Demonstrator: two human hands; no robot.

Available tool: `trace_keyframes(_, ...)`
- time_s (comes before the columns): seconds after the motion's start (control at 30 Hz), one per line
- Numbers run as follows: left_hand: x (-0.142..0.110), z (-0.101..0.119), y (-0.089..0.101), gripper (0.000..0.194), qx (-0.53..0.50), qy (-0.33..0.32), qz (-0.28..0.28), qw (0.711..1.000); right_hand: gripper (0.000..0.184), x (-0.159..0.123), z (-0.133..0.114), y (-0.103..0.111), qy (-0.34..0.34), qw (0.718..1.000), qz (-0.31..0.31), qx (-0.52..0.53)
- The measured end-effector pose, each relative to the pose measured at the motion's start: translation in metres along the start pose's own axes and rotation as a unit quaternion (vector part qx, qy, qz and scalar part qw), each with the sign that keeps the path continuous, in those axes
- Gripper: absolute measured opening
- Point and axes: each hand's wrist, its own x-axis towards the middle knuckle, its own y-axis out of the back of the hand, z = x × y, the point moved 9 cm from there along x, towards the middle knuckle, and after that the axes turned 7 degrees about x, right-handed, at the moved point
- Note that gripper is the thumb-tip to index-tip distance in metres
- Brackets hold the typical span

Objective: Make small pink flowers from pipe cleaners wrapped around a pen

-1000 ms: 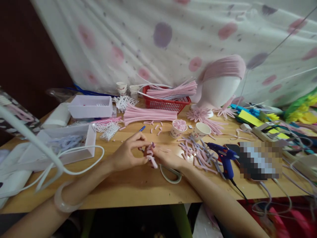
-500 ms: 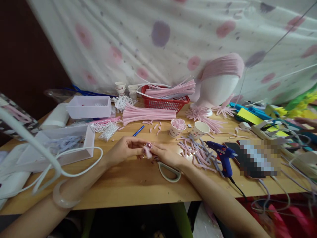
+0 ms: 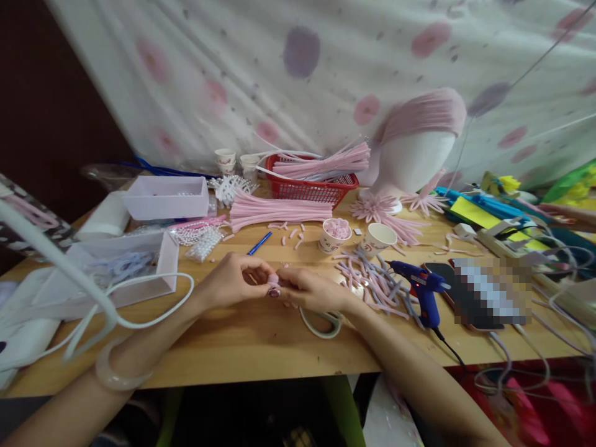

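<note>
My left hand [image 3: 235, 284] and my right hand [image 3: 313, 290] meet over the middle of the wooden table [image 3: 261, 347]. Both pinch a small pink pipe-cleaner piece [image 3: 274, 280] between their fingertips, rolled up tight. A pale bangle [image 3: 116, 372] circles my left wrist. Scissors with pale green handles [image 3: 321, 324] lie partly under my right hand. A blue glue gun [image 3: 421, 292] stands just right of it, beside a heap of cut pink and grey pipe-cleaner pieces [image 3: 372, 282].
Behind are two paper cups [image 3: 336, 234], a bundle of pink pipe cleaners [image 3: 279, 210], a red basket [image 3: 313, 186], a mannequin head with pink covering [image 3: 414, 149], white trays [image 3: 165, 197], beads [image 3: 200, 239] and a blue pen [image 3: 259, 243]. Cables and coloured paper crowd the right.
The pink piece hung longer below my fingers a second ago; now it is curled small between both hands' fingertips. My hands have closed together. The view shifted slightly.
</note>
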Motion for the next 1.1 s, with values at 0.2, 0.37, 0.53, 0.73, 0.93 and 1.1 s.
trace_keyframes(0.2, 0.000, 0.004, 0.003, 0.022, -0.070, -0.011, -0.014, 0.997, 0.037, -0.001, 0.002, 0.003, -0.012, 0.994, -0.026, 0.105)
trace_keyframes(0.37, 0.001, 0.013, 0.008, 0.017, -0.046, -0.052, 0.022, 0.997, 0.040, 0.000, 0.000, -0.002, -0.022, 0.987, -0.041, 0.152)
trace_keyframes(0.53, 0.000, 0.024, 0.012, 0.014, -0.020, -0.099, 0.044, 0.994, 0.038, -0.002, 0.000, 0.003, -0.022, 0.981, -0.034, 0.189)
trace_keyframes(0.73, -0.001, 0.022, 0.014, 0.013, -0.014, -0.090, 0.054, 0.994, 0.036, -0.003, 0.001, 0.028, 0.028, 0.962, 0.044, 0.269)
trace_keyframes(0.93, -0.003, 0.018, 0.025, 0.011, -0.031, -0.073, 0.129, 0.988, 0.036, -0.002, -0.009, 0.019, 0.077, 0.919, 0.012, 0.386)
trace_keyframes(1.1, -0.001, 0.002, 0.021, 0.012, -0.147, -0.020, 0.126, 0.981, 0.026, -0.005, -0.015, 0.013, 0.092, 0.942, 0.017, 0.323)
